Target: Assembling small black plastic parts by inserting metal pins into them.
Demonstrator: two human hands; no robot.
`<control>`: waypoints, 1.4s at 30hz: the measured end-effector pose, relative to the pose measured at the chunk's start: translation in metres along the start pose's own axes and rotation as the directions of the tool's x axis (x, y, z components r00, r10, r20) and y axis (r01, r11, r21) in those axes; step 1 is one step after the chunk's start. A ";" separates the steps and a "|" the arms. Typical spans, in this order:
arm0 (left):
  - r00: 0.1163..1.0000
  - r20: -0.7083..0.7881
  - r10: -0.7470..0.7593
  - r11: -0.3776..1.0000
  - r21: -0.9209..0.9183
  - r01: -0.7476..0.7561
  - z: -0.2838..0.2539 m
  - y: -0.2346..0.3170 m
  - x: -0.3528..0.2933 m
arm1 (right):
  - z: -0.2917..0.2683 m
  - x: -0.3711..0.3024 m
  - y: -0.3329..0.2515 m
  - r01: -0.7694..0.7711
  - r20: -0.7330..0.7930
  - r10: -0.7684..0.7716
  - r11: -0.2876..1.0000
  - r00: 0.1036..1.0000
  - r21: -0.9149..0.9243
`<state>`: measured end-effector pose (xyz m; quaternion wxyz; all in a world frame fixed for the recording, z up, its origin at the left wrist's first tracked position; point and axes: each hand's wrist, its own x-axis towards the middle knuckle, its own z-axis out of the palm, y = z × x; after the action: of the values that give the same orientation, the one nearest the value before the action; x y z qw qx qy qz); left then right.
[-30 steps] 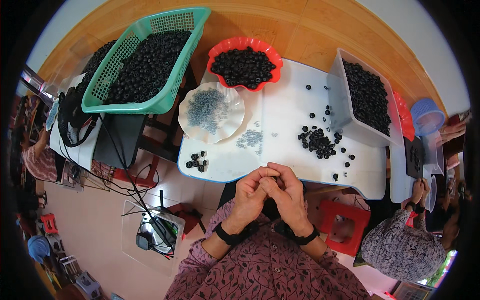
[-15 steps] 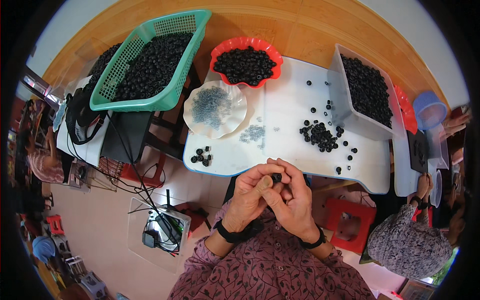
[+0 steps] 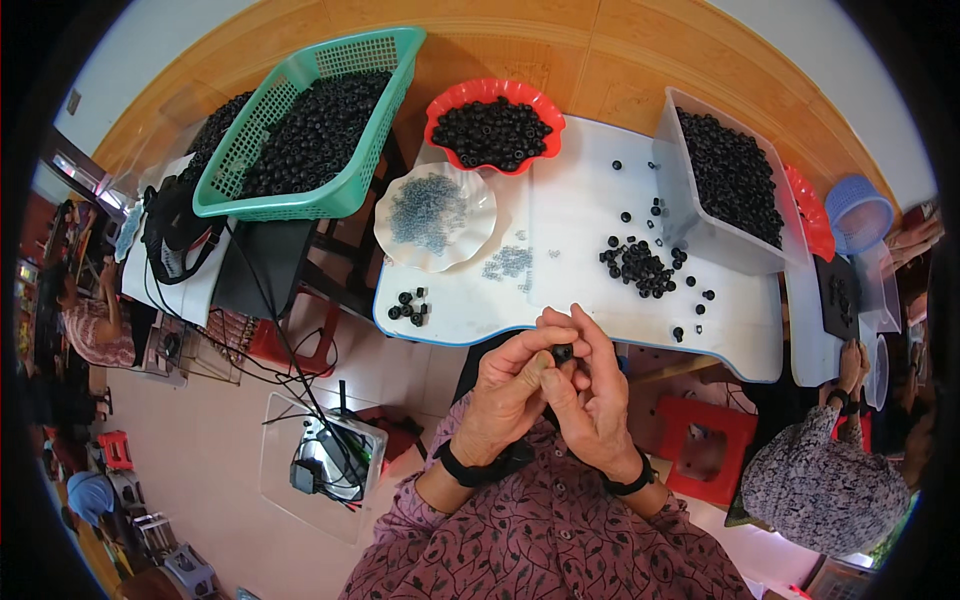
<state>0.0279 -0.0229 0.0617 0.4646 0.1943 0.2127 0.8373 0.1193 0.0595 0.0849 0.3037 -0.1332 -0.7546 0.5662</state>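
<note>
Just off the table's front edge, both of my hands meet around a small round black part (image 3: 562,353) with a hole in it. My left hand (image 3: 508,388) pinches it between thumb and fingers. From the other side my right hand (image 3: 588,400) closes on the same part, its thumb close to the left thumb. Beyond the hands lie a loose pile of black parts (image 3: 640,268) and a few more black parts (image 3: 407,308) at the table's left corner. Small clear pieces (image 3: 508,263) are scattered near a white wavy-rimmed plate (image 3: 484,238) that holds many more of them.
On the white table (image 3: 580,215) stand a red scalloped bowl (image 3: 558,108) and a clear plastic bin (image 3: 725,240), both full of black parts. A green basket (image 3: 290,205) is at the left. A red stool (image 3: 705,440) and a co-worker (image 3: 825,480) are at the right.
The view has shifted slightly. My hands stay together around the black part, with small finger movements; the things on the table look the same.
</note>
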 end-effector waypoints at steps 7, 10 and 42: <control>0.998 -0.066 -0.020 1.000 0.011 0.021 0.000 -0.002 -0.004 | 0.000 -0.002 -0.008 -0.061 0.043 0.063 0.998 0.997 -0.035; 0.997 -0.073 0.019 0.980 0.200 -0.004 -0.007 -0.008 -0.005 | 0.002 -0.001 -0.010 -0.100 0.024 0.101 0.994 0.995 -0.037; 0.985 -0.117 -0.126 0.989 -0.094 0.116 -0.024 -0.010 0.012 | -0.015 0.003 0.006 -0.099 0.005 0.100 0.976 0.995 0.193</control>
<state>0.0167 -0.0123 0.0378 0.5088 0.1086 0.2155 0.8264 0.1248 0.0745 0.0833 0.2881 -0.1422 -0.6880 0.6507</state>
